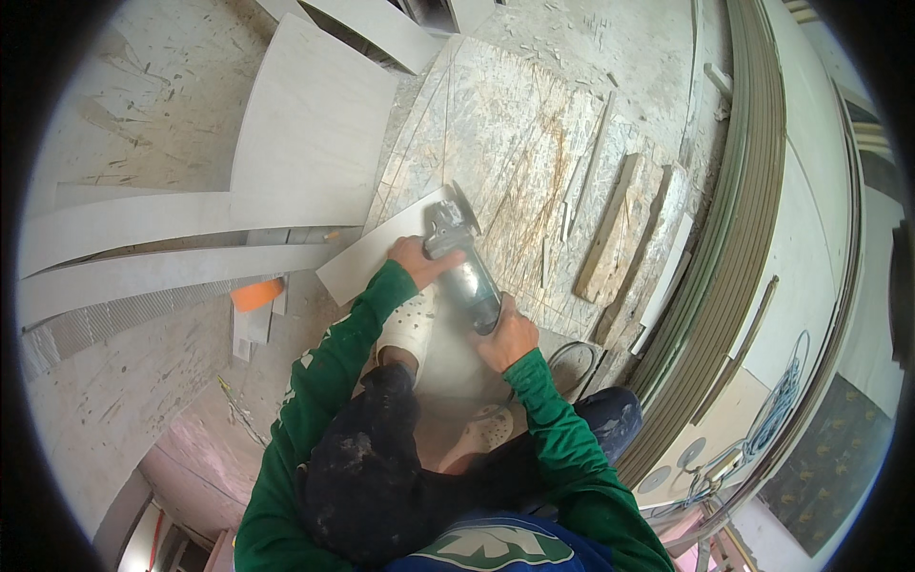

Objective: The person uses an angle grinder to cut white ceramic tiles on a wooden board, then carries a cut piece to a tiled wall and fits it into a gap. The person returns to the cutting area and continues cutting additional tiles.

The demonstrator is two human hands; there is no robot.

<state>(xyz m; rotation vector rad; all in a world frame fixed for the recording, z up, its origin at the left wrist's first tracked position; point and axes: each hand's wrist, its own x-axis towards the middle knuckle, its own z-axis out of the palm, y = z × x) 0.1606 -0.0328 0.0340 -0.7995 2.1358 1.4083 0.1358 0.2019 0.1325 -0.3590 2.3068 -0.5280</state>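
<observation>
An angle grinder (469, 283) with a grey, dusty body is held in both hands, its thin cutting disc (466, 209) upright at the far end. My left hand (419, 261) grips it near the head, and my right hand (509, 337) wraps round the rear of the body. Beneath the grinder lies a pale tile strip (358, 259), and the disc stands by its far right edge. Whether the disc touches the tile, I cannot tell. A cream clog (408, 322) on my left foot rests at the tile's near edge. Behind my right hand a dark cord (578, 351) loops.
The scratched, whitish board (496, 124) spreads ahead. Two rough wood blocks (610, 234) lie on its right side, beside stacked long panels (753, 181). Large pale tiles (310, 124) and an orange piece (257, 295) are at left. A coiled blue cord (783, 410) lies far right.
</observation>
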